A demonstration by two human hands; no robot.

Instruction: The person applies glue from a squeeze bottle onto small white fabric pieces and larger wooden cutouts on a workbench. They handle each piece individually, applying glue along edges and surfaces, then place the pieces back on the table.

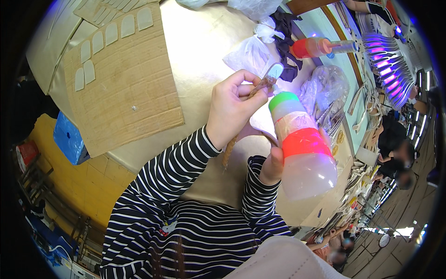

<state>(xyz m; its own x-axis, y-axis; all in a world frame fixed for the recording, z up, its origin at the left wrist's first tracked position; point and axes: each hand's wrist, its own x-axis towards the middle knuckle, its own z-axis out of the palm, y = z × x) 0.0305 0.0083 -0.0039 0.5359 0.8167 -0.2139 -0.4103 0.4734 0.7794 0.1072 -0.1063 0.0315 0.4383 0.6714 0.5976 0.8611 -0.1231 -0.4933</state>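
1. A person in a striped top works above a pale gold surface (pixel 197 44), left hand (pixel 234 107) raised, its grip pinched on a braided brown strap (pixel 227 153).
2. The strap's long axis slants from a loose lower end, near the striped cuff, up and right to a pale rounded tab (pixel 275 70) beyond the fingers.
3. The right hand (pixel 272 166) has its grip wrapped around a squeeze bottle (pixel 306 151) with a red band and green collar (pixel 283 99).
4. The bottle tilts, base toward the lower right, nozzle pointing up and left, just beside the tab; whether they touch cannot be told.
5. At left, rounded pale pieces (pixel 111 33) line a cardboard sheet (pixel 125 95); beyond the hands sit a knotted plastic bag (pixel 251 56) and a second red bottle (pixel 309 48).
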